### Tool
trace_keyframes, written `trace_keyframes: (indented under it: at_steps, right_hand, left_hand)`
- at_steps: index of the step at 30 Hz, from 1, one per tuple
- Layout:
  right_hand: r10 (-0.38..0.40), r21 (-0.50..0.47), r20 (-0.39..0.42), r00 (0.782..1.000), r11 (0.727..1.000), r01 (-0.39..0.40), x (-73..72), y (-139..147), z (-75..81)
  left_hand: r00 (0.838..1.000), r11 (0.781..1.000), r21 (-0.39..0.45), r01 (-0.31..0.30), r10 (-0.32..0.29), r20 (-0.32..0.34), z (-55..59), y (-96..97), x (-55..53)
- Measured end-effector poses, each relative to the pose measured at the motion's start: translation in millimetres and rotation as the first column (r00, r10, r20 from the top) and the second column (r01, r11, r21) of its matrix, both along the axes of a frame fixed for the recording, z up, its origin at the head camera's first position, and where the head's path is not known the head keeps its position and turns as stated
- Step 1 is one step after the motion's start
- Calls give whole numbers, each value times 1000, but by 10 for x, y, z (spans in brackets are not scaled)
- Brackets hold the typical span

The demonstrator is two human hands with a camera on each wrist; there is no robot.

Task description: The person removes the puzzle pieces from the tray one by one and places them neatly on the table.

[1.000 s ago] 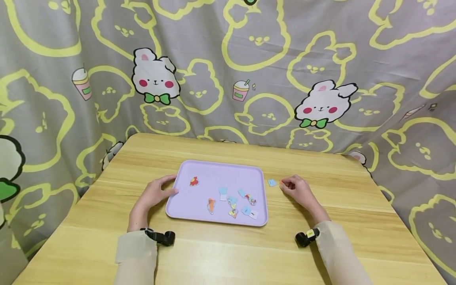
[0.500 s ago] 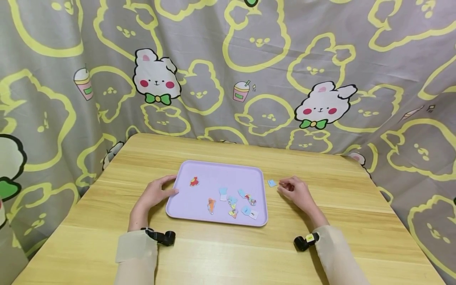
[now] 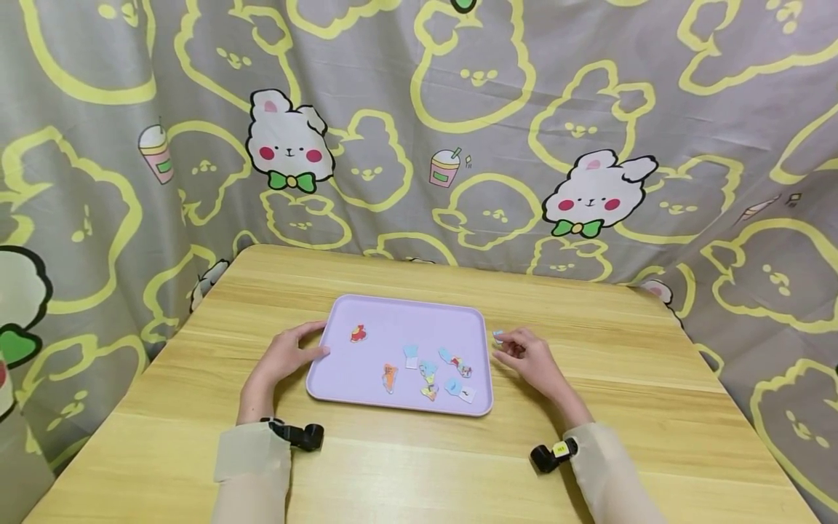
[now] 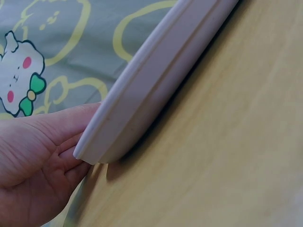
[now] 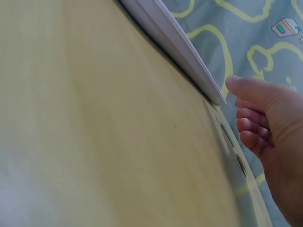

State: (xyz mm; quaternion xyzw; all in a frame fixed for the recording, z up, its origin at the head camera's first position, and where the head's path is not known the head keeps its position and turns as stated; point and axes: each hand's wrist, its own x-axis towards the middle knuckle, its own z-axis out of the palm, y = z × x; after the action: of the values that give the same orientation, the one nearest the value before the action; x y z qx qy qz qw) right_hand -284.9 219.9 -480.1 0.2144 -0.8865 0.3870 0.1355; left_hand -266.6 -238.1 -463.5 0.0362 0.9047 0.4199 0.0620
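A shallow lilac tray (image 3: 386, 313) lies on the wooden table. My left hand (image 3: 288, 355) grips its left edge; in the left wrist view the thumb (image 4: 71, 120) reaches over the rim, other fingers below. Small cut-out pieces lie in the tray: a red one (image 3: 358, 333) at upper left, an orange one (image 3: 389, 378) near the front, and several blue and multicoloured ones toward the right. Beside the right edge, my right hand (image 3: 530, 358) hovers with fingertips at a small blue piece (image 3: 498, 335), partly covered. In the right wrist view thumb and fingers stand apart, holding nothing.
Two thin flat pieces (image 5: 241, 165) show edge-on on the table in the right wrist view. A grey curtain (image 3: 393, 80) with yellow outlines and white rabbits hangs behind the table (image 3: 393, 466). A small black camera sits on each wrist.
My right hand has moved left, from an orange piece at its fingertips to the blue piece beside the tray. The left hand stays on the tray's edge.
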Motion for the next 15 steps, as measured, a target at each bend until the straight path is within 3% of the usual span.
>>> trace_keyframes:
  at_steps: [5,15]
  right_hand:
    - [72,-15,22,997,997,-72,53,-88,18]
    - [165,42,37,986,985,-166,139,-227,94]
  left_hand:
    - [1000,1000,-4,-2,2,7,3,5,-3]
    - [1000,1000,-4,2,-2,5,-3,-6,-11]
